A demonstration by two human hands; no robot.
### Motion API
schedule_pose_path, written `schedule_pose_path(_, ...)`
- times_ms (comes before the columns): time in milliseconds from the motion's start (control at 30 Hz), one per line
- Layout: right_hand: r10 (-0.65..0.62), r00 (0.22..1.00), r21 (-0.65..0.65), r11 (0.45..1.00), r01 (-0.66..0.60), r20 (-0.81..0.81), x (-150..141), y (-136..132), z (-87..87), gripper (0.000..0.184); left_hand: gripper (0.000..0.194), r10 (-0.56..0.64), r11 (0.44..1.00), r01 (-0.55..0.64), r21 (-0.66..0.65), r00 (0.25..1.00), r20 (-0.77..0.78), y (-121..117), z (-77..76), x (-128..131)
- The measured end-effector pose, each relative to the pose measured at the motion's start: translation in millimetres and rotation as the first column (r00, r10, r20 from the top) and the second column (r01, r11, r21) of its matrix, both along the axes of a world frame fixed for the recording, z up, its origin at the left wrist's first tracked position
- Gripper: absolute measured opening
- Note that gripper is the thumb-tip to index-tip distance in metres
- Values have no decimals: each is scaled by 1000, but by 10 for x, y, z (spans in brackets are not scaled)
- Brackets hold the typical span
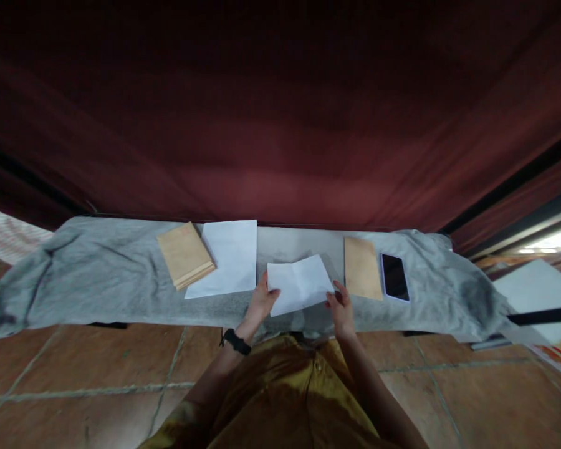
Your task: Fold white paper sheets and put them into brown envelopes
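A sheet of white paper [300,284] with a crease down its middle is held between my two hands, just above the cloth. My left hand [262,299] grips its left edge, thumb on top. At the lower right corner, my right hand [340,308] pinches the paper between thumb and fingers. To the left lie white paper sheets [234,259], partly under a stack of brown envelopes [186,254]. A single brown envelope [363,268] rests flat to the right of my right hand.
A smartphone [395,277] lies right of the single envelope. Grey cloth [112,274] covers the narrow bench, and a dark red fabric panel [280,156] rises along its far edge. A white board [540,296] stands low at the far right. Tiled floor [121,374] shows below.
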State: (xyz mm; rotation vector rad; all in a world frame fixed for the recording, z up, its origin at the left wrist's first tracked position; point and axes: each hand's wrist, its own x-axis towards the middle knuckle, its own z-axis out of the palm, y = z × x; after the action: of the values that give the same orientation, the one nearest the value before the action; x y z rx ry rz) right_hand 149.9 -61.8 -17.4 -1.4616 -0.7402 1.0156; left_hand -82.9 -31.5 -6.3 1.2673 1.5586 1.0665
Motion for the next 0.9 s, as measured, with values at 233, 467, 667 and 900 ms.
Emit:
schedule_pose_path(233,181,720,-85,982,-168,669,170,-177,-87,55,77,-39,996,69,54,903,-427,56,-12,9)
schedule_pose_path(467,231,277,-179,963,-201,933,213,-183,-56,43,58,13,968,183,171,646,-764,-100,-29,93)
schedule_pose_path(667,167,185,-74,901,-427,968,-103,81,-9,48,53,-97,899,411,153,528,-844,-122,-133,479)
schedule_pose_path(900,242,0,-205,824,-528,970,-351,377,-91,49,56,-137,900,426,93,480,-867,-90,-224,583)
